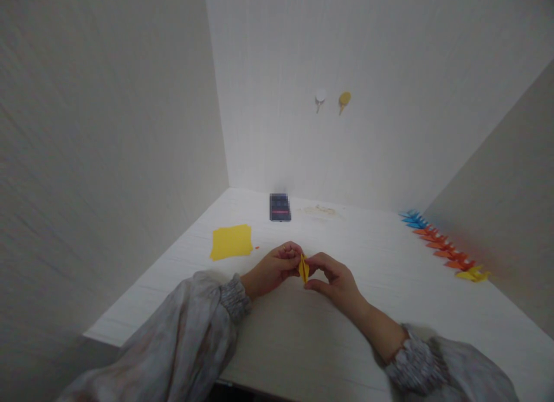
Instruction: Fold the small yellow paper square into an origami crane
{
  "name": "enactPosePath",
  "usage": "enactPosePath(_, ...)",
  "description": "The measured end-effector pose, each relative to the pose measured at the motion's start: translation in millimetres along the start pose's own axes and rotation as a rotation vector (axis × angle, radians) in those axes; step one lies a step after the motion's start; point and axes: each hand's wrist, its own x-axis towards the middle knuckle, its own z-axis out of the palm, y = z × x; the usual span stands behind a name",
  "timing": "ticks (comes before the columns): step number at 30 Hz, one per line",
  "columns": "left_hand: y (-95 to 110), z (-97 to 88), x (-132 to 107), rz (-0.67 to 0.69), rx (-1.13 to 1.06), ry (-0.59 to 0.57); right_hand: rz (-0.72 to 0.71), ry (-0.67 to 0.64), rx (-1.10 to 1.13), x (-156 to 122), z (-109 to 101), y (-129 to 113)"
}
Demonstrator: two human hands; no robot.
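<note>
A small piece of folded yellow paper (304,270) is held upright between my two hands, above the middle of the table. My left hand (279,267) pinches its left side, with the fingers curled. On the other side, the thumb and fingertips of my right hand (335,279) close on its top and bottom edges. Dark gaps show between the paper's folds. To the left lies a stack of yellow paper sheets (231,242), with a tiny orange scrap (257,248) beside it.
A phone (280,208) stands near the back wall. Along the right wall runs a row of folded paper cranes: blue (414,219), orange (441,243) and yellow (472,274). A white hook (320,96) and a gold hook (344,99) are on the wall. The white table's (372,234) front edge is near me.
</note>
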Motion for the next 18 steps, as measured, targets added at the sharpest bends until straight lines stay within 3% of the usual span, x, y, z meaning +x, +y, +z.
enactPosePath(10,1.9,2.0,0.4,-0.018,0.049,0.015,0.013,-0.001,-0.093,2.3,-3.7,-7.4)
enactPosePath(18,-3.1,-0.1,1.7,-0.082,0.047,-0.003,0.038,0.07,-0.14,1.6,-5.0,-6.0)
